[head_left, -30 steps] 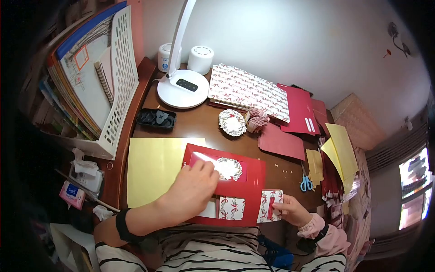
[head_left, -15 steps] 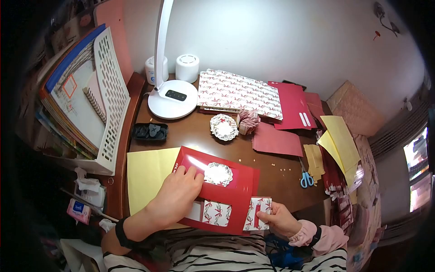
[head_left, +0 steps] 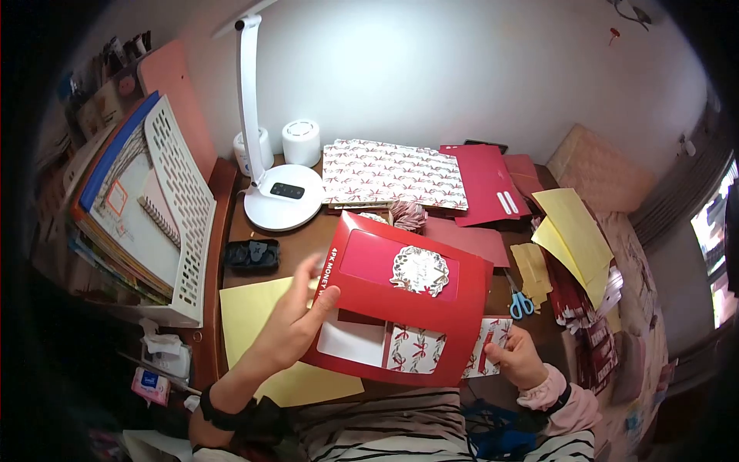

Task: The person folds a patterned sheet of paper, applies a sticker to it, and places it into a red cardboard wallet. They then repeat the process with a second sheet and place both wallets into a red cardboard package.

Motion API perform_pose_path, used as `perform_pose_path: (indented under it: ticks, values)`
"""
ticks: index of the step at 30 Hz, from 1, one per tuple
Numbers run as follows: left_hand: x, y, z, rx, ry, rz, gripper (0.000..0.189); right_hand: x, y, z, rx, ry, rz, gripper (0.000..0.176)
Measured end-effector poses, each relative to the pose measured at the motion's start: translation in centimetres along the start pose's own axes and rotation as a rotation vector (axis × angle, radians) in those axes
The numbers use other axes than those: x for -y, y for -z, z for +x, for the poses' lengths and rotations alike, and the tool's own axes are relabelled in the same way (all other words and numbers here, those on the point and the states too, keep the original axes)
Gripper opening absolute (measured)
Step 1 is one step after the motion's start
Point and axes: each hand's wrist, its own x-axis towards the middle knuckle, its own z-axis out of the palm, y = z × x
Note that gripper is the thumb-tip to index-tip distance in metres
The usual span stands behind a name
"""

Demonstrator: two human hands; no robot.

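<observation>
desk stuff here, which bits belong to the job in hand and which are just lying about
Likely part of it:
red windowed sleeve, left hand at its edge
patterned card in the right hand
matching patterned sheets

Probably just lying about:
tissue pack
spiral notebook
black tray

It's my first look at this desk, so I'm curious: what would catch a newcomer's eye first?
Probably the big red folder in the foreground, with a wreath design in its upper window. The right hand holds a patterned card at the folder's right end. Behind, a white lamp stands beside bow-patterned paper.
</observation>
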Motion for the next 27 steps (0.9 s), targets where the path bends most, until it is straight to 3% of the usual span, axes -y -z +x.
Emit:
perform_pose_path:
  ticks: [1,4,11,17,20,22,23,25,27]
  values:
    - [0.8,-0.5,0.3,0.042,-0.104,-0.121,0.052,0.3,-0.3,-0.2,0.0,0.014,0.008,0.035]
    - [0.7,-1.6,0.3,-0.031,-0.116,-0.278,0.048,0.7,-1.8,-0.7,-0.037,0.039,0.013,0.035]
    - [0.2,-3.6,-1.1,-0.043,-0.149,-0.283,0.045,-0.2,-1.9,-0.4,0.008,0.02,-0.002,0.037]
    - [-0.7,-3.7,-1.7,-0.065,-0.136,-0.239,0.045,0.7,-1.0,0.5,0.115,-0.218,0.051,0.033]
    - [-1.1,-3.8,-2.0,-0.041,-0.129,-0.287,0.05,1.6,-1.2,1.0,0.216,-0.206,-0.051,0.034]
    - [-1.7,-3.9,-2.3,-0.002,-0.164,-0.241,0.067,2.6,-1.7,1.0,0.265,-0.208,-0.166,0.037]
    - [-1.7,-4.0,-2.4,0.0,-0.165,-0.241,0.067,2.4,-1.3,1.1,0.263,-0.207,-0.165,0.037]
    - [-1.5,-4.0,-2.5,-0.004,-0.318,-0.018,0.088,1.5,-0.3,1.7,0.303,-0.155,-0.264,0.045]
    - [-1.2,-4.2,-2.4,0.009,-0.306,-0.062,0.092,0.6,-0.1,1.8,0.301,-0.105,-0.215,0.051]
